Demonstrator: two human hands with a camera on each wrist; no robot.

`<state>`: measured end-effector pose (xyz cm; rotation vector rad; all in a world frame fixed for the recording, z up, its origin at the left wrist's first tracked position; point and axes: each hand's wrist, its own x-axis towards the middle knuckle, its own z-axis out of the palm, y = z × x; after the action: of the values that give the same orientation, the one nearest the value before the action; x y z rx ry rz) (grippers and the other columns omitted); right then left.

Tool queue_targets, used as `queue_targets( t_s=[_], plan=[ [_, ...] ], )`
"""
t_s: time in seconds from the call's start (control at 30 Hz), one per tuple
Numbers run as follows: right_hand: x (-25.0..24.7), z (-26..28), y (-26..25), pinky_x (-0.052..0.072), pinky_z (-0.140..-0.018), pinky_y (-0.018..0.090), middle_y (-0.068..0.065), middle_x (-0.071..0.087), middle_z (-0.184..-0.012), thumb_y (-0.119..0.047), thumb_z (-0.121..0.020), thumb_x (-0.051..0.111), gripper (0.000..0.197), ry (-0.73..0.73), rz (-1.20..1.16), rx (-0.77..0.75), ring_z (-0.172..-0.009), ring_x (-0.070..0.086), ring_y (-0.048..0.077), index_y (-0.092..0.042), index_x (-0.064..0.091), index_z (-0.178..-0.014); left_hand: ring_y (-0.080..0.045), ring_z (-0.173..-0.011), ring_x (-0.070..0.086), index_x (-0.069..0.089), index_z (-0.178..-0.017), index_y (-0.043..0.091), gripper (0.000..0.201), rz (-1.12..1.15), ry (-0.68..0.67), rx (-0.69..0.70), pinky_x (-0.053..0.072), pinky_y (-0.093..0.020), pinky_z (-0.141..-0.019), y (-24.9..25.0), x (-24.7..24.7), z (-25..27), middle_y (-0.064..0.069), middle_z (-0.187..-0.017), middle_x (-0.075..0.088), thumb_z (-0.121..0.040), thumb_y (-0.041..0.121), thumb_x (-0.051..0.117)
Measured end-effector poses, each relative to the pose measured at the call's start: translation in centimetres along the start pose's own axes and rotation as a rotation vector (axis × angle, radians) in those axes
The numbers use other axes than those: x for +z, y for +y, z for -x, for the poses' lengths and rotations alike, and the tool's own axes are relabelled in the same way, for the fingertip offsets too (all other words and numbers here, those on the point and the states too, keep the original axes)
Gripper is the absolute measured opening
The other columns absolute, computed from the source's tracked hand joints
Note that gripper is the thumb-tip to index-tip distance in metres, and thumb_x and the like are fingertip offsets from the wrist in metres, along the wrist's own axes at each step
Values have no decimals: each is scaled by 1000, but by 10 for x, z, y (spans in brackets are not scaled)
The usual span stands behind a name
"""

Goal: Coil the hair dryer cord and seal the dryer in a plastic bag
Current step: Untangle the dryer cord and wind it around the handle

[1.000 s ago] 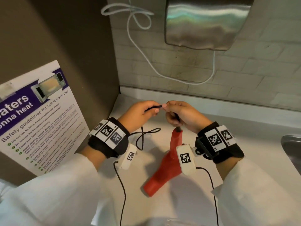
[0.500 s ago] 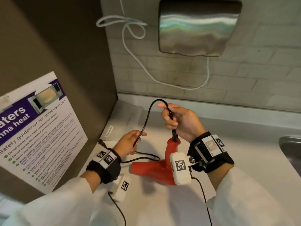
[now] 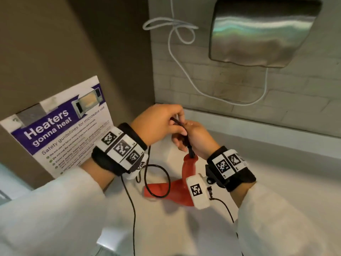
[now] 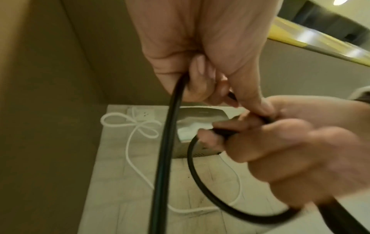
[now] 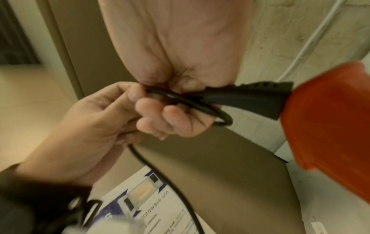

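Note:
The red hair dryer (image 3: 171, 189) lies with its barrel on the white counter and its handle (image 3: 188, 166) pointing up. My right hand (image 3: 181, 143) grips gathered turns of the black cord just above the strain relief (image 5: 250, 98). Right beside it, my left hand (image 3: 175, 124) pinches the black cord (image 3: 176, 120). From the left hand the cord drops in a loose loop (image 3: 156, 180) over the dryer's barrel. In the left wrist view the cord (image 4: 166, 142) runs down from my curled left fingers (image 4: 200, 76). The dryer handle (image 5: 328, 126) shows red in the right wrist view.
A steel hand dryer (image 3: 262, 32) hangs on the brick wall, with a white cable (image 3: 177, 52) looped beside it. A brown partition with a microwave safety poster (image 3: 60, 130) closes the left side. The white counter (image 3: 276, 191) stretches to the right.
My left hand has come up from the counter to the right hand, bringing another length of cord with it. The right hand still holds the cord above the dryer's handle.

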<state>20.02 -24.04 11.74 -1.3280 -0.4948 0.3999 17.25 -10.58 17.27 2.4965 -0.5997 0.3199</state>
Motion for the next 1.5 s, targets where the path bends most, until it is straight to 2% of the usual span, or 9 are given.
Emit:
queue_targets(
  t_s=[0.27, 0.5, 0.6, 0.7, 0.83, 1.0, 1.2, 1.33, 1.5],
  plan=[
    [-23, 1, 3, 11, -41, 20, -11, 32, -43, -30, -88, 33, 32, -135, -201, 118, -36, 21, 2, -12, 47, -67, 14, -71, 55, 62, -107, 10, 22, 518, 1, -151, 42, -4, -69, -57, 15, -7, 12, -87, 61, -89, 10, 50],
    [-52, 4, 1, 21, -38, 14, -10, 32, -50, -28, -88, 33, 26, -45, -360, 86, -40, 23, 2, -17, 45, -68, -7, -65, 53, 63, -97, 47, 35, 536, 82, -403, 44, -24, -70, -143, 53, 58, -12, -81, 61, -93, 19, 42],
    [-58, 5, 2, 19, -40, 18, -10, 33, -47, -30, -91, 30, 28, -79, -355, 87, -37, 25, 2, -19, 44, -69, -11, -69, 51, 62, -102, 46, 34, 471, 21, -504, 43, -13, -60, -148, 72, 74, -4, -79, 58, -94, 20, 41],
    [-55, 3, 5, 18, -38, 18, -10, 35, -46, -30, -93, 27, 31, -84, -363, 82, -35, 25, 2, -19, 44, -71, -5, -94, 53, 61, -114, 25, 28, 218, -89, -373, 37, -1, -75, -121, 88, 70, 9, -100, 59, -92, 19, 45],
    [-50, 4, 2, 25, -40, 19, -4, 46, -48, -25, -97, 27, 31, 11, -253, 33, -35, 29, 7, -15, 46, -75, -10, -84, 54, 64, -111, 27, 27, -105, -342, -60, 36, -20, -75, -70, 81, 49, 6, -85, 55, -87, 33, 53],
    [-38, 4, -2, 45, -48, 19, 0, 63, -53, -24, -97, 33, 30, 61, -87, -15, -46, 54, 13, -12, 52, -77, -6, -75, 51, 71, -92, 17, 27, 24, -246, 241, 41, -24, -72, -14, 36, 9, 5, -81, 61, -79, 36, 59],
    [-23, 6, 1, 35, -39, 24, -2, 44, -35, -21, -93, 25, 37, 23, 0, -19, -30, 37, 15, -8, 50, -70, -3, -52, 43, 64, -75, 15, 19, 110, 34, 39, 33, -18, -57, -10, 8, -34, 11, -54, 42, -70, 31, 73],
    [-40, 9, 1, 19, -38, 21, -9, 29, -41, -34, -93, 27, 43, -55, -159, 20, -34, 19, 7, -12, 42, -60, 5, -62, 50, 64, -81, 14, 10, 271, 71, -68, 37, -9, -65, -50, 2, -35, 0, -71, 59, -80, 24, 64],
    [-52, 13, -1, 15, -40, 21, -10, 28, -40, -30, -87, 33, 37, -116, -221, 57, -40, 9, 13, -17, 43, -54, 17, -78, 55, 63, -95, 35, 23, 298, 38, -160, 38, -4, -79, -107, 2, -11, 33, -80, 66, -89, 17, 50]
  ],
)
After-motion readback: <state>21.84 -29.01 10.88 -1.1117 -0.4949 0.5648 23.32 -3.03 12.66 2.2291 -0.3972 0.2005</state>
